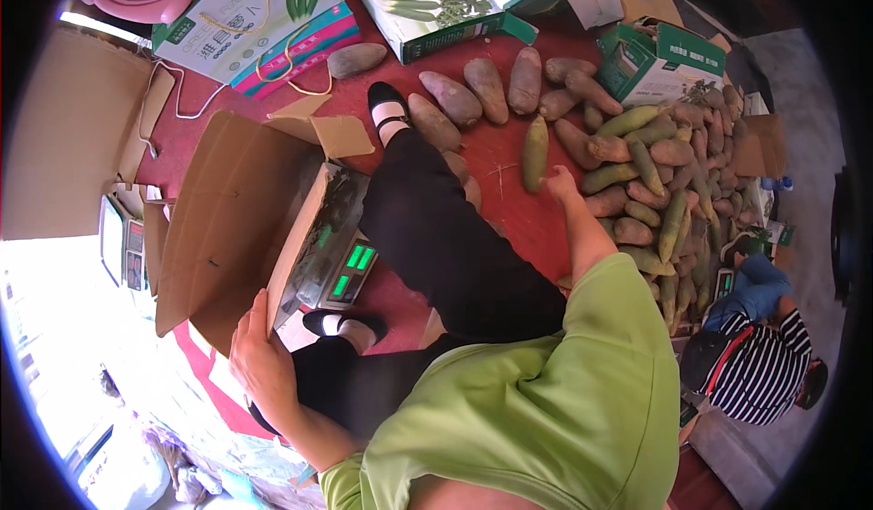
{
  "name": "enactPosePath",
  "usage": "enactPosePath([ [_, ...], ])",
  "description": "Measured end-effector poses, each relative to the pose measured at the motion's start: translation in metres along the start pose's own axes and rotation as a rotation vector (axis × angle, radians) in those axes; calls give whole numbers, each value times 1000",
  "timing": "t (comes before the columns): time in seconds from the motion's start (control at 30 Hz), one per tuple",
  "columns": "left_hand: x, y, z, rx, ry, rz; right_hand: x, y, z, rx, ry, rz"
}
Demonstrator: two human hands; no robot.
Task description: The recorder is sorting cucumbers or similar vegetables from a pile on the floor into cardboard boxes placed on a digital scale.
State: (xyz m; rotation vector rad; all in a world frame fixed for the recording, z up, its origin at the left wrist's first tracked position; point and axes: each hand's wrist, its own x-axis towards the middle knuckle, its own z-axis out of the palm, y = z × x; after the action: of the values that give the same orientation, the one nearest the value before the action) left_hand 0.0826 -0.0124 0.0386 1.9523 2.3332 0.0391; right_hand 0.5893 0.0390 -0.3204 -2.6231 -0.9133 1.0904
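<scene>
My left hand point(261, 355) grips the near edge of an open brown cardboard box point(214, 205), its fingers against the wall. The box stands tilted beside a digital scale point(350, 265) with a lit green display, partly hidden by the box and my leg. My right arm reaches out over the red floor covering. At its end, my right hand point(561, 185) is at the lower end of a long green radish point(535, 157). The fingers are too small and partly hidden to show whether they close on it. Several brownish-pink root vegetables point(486, 90) lie in a loose row beyond.
A large heap of mixed roots point(673, 192) spreads at the right. Printed cartons point(436, 10) and a green carton point(664, 60) stand at the back. Another scale point(123, 237) is at far left. A person in a striped top point(759, 369) crouches at lower right.
</scene>
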Motion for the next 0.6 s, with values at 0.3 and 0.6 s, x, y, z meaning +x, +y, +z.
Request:
enactPosePath([
  [0.3, 6, 0, 5, 23, -43, -39, 38, 7, 44, 171, 75, 80],
  [0.6, 8, 2, -1, 20, -36, -37, 28, -32, 72, 494, -62, 83],
])
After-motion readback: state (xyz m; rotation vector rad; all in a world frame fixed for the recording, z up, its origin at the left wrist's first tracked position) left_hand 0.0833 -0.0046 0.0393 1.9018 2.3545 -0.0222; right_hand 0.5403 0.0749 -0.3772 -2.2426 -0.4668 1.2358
